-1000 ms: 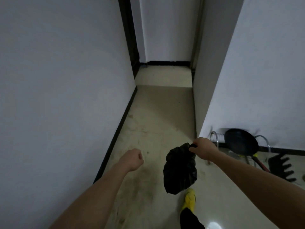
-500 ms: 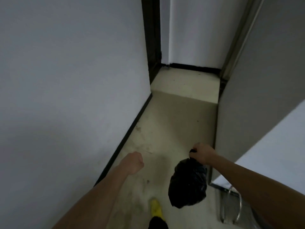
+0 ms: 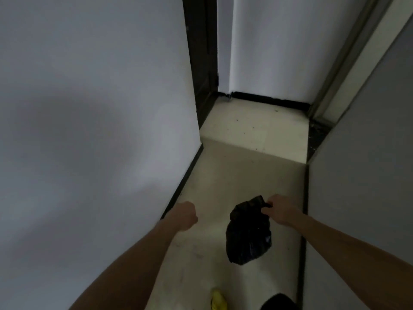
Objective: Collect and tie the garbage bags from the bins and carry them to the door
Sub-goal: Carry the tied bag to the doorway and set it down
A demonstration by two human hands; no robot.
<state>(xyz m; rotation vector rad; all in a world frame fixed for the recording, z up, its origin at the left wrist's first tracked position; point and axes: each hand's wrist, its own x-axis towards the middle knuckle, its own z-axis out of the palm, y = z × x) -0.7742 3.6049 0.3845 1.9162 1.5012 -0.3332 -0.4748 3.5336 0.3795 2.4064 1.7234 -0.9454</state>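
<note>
The right hand grips the black garbage bag by its gathered neck — so it hangs clear of the floor for carrying — while the left hand is an empty fist.

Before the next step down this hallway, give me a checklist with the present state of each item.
1. Black garbage bag gripped at its neck by the right hand: ok.
2. Bag hanging clear of the floor: ok, it hangs below the fist with floor visible around it.
3. Bag neck tied: cannot tell, the fingers cover it.
4. Left hand free for a door: ok, a closed fist holding nothing visible.
5. Path ahead clear: ok, only small specks on the floor up to the far wall.
6. Door open: cannot tell, only the dark door frame on the left shows.
</note>
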